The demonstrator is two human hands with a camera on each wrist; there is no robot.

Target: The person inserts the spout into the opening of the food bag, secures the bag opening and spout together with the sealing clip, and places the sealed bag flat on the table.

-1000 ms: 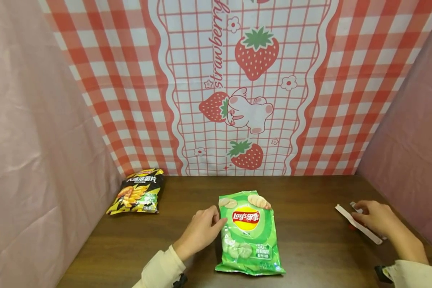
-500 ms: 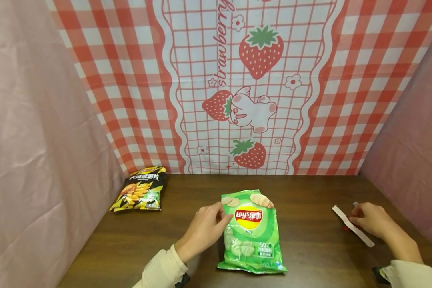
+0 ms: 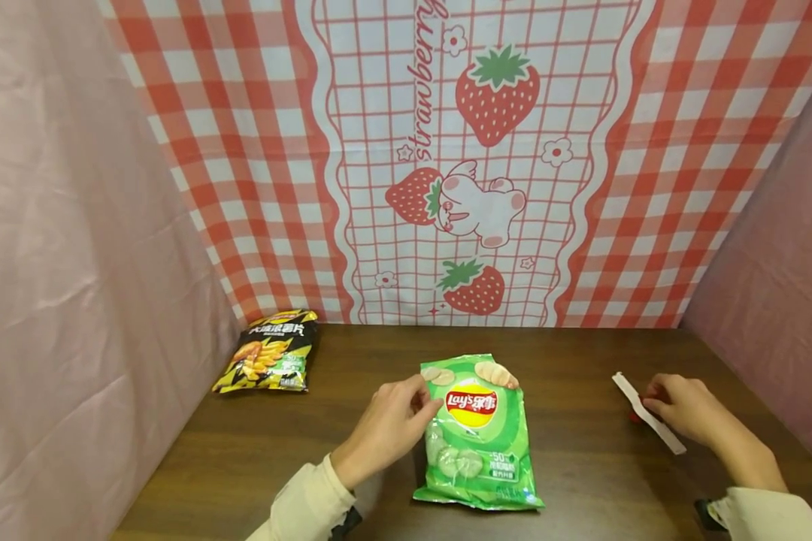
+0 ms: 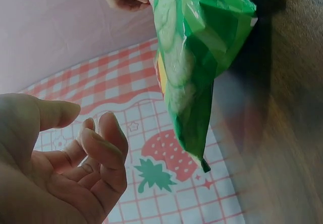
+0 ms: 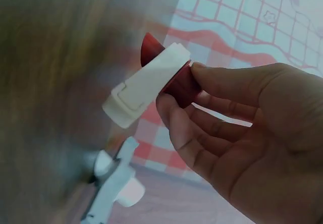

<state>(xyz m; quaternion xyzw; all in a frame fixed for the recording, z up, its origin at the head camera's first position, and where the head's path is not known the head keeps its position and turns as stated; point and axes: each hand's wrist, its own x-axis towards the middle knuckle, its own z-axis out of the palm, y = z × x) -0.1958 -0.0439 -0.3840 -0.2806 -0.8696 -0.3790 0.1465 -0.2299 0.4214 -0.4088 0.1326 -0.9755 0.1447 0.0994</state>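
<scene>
A white bag sealing clip (image 3: 649, 417) with a red spout-like part (image 5: 182, 85) is pinched between the thumb and fingers of my right hand (image 3: 697, 413). In the right wrist view, the thumb and fingertips grip the red part. On the table in the middle lies a green bag of potato chips (image 3: 474, 451), its front facing up. My left hand (image 3: 386, 424) is beside the bag's left edge, fingers loosely bent. The left wrist view shows a gap between those fingers and the bag, with nothing in the hand.
Behind the held clip, a second clip (image 5: 113, 183), grey and white, appears in the right wrist view. A black and yellow chip bag (image 3: 267, 353) lies at the far left of the brown table (image 3: 568, 361). Checked cloth (image 3: 622, 248) hangs behind, with pink cloth on both sides.
My right hand has moved left with the white and red clip, towards the green bag. My left hand stays beside the bag. The head view has turned slightly left.
</scene>
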